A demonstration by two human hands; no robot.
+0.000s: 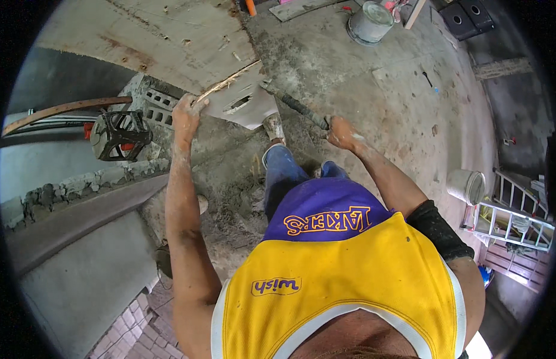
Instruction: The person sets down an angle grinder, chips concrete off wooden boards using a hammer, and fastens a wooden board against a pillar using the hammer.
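A large, stained plywood board [170, 36] fills the far left. Across its near corner runs a splintered crack, and the broken-off corner piece [254, 102] has a ragged hole. My left hand [188, 115] is closed on the board's near edge, at the left end of the crack. In my right hand [344, 133] is a long, dark hand tool with a wrapped handle [302, 109]. Its far end lies close to the right edge of the broken corner; the exact shape of that end is unclear. My shoe [274, 128] is beside the corner's tip.
Hollow concrete blocks [160, 107] and a round black-framed object [123, 136] stand left, above a rough broken wall edge [80, 188]. A bent wooden strip [65, 113] juts in there. Buckets stand far ahead [371, 25] and at right [466, 186], near a metal ladder [511, 221].
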